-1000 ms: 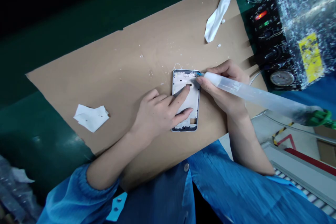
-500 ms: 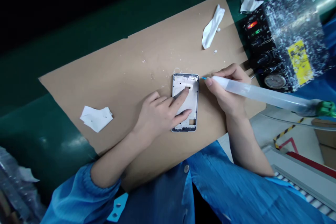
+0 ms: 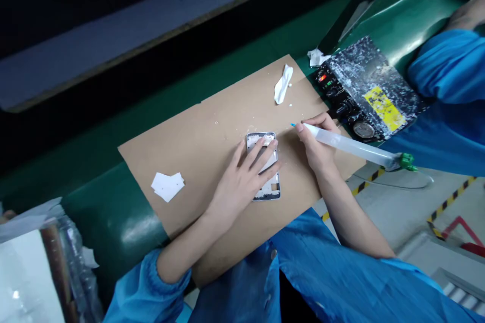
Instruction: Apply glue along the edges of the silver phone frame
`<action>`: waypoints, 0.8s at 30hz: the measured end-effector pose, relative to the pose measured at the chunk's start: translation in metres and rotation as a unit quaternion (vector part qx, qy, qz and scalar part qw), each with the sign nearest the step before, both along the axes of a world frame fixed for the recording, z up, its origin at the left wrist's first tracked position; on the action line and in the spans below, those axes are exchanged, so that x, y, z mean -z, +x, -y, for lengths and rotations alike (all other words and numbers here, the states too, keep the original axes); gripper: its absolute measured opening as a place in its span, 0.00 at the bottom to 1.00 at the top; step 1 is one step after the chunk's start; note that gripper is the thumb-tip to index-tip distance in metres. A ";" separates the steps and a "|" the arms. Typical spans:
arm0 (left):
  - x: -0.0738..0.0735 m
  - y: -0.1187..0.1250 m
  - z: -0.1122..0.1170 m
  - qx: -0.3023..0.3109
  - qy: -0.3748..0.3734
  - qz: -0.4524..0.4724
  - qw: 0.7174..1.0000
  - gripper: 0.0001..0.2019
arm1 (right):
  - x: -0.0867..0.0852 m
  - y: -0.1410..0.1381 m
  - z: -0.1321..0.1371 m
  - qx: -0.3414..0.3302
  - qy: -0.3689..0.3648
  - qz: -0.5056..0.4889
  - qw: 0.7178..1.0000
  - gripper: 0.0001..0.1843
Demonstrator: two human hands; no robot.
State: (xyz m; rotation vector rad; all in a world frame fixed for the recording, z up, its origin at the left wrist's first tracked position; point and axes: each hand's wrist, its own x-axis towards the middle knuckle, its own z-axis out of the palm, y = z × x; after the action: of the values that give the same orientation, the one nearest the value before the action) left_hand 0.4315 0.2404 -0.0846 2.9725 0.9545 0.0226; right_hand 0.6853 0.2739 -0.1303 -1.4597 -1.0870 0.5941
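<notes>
A silver phone frame [image 3: 271, 185] lies flat on a brown cardboard sheet [image 3: 197, 146]. My left hand [image 3: 244, 179] rests on the frame with its fingers spread flat over the upper half, pressing it down. My right hand [image 3: 316, 144] is closed round a long clear glue syringe [image 3: 350, 146] with a blue tip and a green cap at the back. The tip points left and hovers over the cardboard, a short way right of the frame's top corner, apart from it.
A speckled black dispenser box [image 3: 364, 93] with a yellow label, lit lamps and a gauge stands at the right. White paper scraps [image 3: 167, 185] and a crumpled wipe [image 3: 283, 84] lie on the cardboard. Another person's blue sleeve [image 3: 447, 65] and hands are at the top right. Plastic-wrapped items sit bottom left.
The syringe tip has drawn back to the right, off the frame's top edge. My left fingers have spread wider over the frame. The camera has pulled up and back, showing more of the bench.
</notes>
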 end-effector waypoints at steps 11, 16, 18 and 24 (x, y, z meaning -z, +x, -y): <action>0.000 0.010 0.014 -0.045 -0.037 -0.001 0.998 0.27 | 0.002 -0.001 0.001 -0.030 -0.017 -0.008 0.999 0.29; 0.004 0.010 0.008 -0.080 -0.024 0.024 0.996 0.30 | 0.005 0.000 0.001 -0.026 -0.020 -0.018 0.999 0.30; 0.004 0.007 0.004 -0.123 -0.018 0.025 0.992 0.34 | 0.006 0.001 0.001 -0.025 -0.019 -0.024 0.999 0.30; 0.011 0.006 0.001 -0.207 -0.057 0.018 0.976 0.51 | 0.006 0.005 0.006 -0.073 -0.040 -0.018 0.996 0.28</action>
State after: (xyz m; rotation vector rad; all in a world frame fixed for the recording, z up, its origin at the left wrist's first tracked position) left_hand 0.4371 0.2397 -0.0960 2.6086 1.4954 0.0261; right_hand 0.6898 0.2679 -0.1365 -1.4411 -1.1607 0.7729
